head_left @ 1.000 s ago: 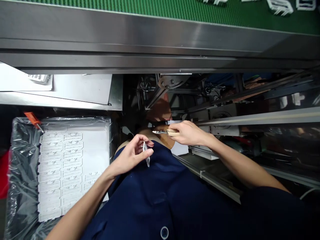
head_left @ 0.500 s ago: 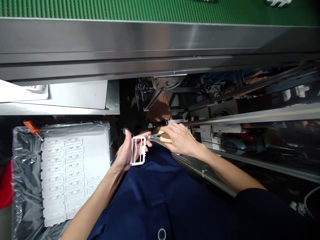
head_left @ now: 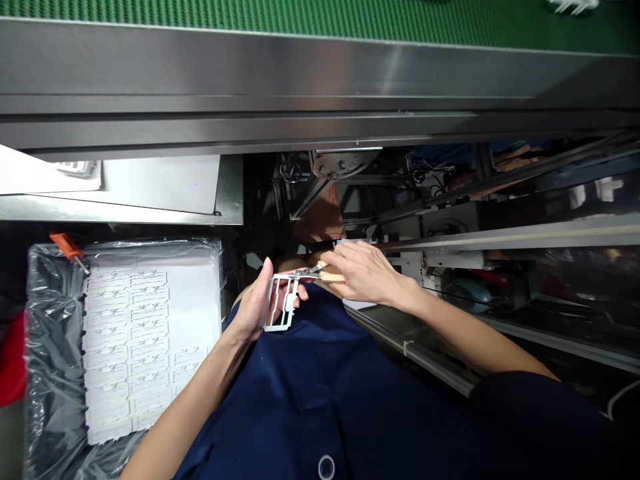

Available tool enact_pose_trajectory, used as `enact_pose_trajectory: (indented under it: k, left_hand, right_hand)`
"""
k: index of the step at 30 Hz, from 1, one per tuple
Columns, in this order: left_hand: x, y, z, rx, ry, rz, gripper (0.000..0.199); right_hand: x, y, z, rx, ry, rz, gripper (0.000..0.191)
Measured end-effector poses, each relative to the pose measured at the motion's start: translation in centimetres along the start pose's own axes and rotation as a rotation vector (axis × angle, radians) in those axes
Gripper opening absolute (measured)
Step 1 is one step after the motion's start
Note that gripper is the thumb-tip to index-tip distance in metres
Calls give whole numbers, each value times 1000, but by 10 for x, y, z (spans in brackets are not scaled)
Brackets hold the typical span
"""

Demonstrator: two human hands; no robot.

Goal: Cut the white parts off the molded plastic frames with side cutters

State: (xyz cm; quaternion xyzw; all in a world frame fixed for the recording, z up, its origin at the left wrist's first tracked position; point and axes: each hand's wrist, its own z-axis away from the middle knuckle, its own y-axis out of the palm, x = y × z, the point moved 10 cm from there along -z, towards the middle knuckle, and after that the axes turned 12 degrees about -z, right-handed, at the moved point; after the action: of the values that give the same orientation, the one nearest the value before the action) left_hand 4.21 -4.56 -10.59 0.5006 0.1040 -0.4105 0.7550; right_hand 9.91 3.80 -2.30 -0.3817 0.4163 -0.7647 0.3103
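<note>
A white plastic frame [head_left: 281, 327] with slotted openings is gripped along its left side by my left hand [head_left: 256, 303], thumb on top and fingers behind it. My right hand [head_left: 365, 270] is closed around the pale handles of a pair of nippers [head_left: 313, 272]. The metal jaws meet the upper right corner of the frame, close to my left fingertips; whether they bite on it I cannot tell. To the left stands a box [head_left: 55, 353] lined with clear plastic, where rows of similar white frames [head_left: 150, 333] lie flat on a white sheet.
A green conveyor belt [head_left: 250, 13] with a metal side rail [head_left: 200, 73] runs across the front, a white part [head_left: 573, 5] on it. An orange-handled tool [head_left: 66, 247] rests on the box's corner. White boards [head_left: 165, 183] lie on a metal shelf. Metal bars [head_left: 525, 233] stand at right.
The nippers' jaws have come onto the frame's upper right corner. My left hand has tilted the frame slightly and shifted a little to the right. The view has moved slightly.
</note>
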Motion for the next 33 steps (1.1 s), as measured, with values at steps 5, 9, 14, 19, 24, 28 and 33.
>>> enact_pose_trajectory:
  k: [5,9,14,19,24,28,33]
  left_hand:
    - [-1,2,-1,15,-1,10,68]
    - [-3,2,-3,30,-5,130,62]
    - [-9,-8,-8,-60,10,352,51]
    - [-11,-15,-9,-148,-6,439,50]
    - [-15,-16,-8,-175,15,456,49]
    - [-16,-19,-8,-189,13,457,48]
    - [-17,-19,-9,-144,73,368,43]
  right_hand:
    - [1,-1,0,1,11,-27,21]
    - [-10,-3,-2,-25,149,-219,21]
    - [-35,-3,-3,-172,347,-595,34]
    - [-47,-1,-1,-237,412,-691,32]
    - [-51,-9,3,-282,445,-647,28]
    - [-53,-6,2,-267,465,-628,28]
    - [-43,-26,2,-316,376,-546,26]
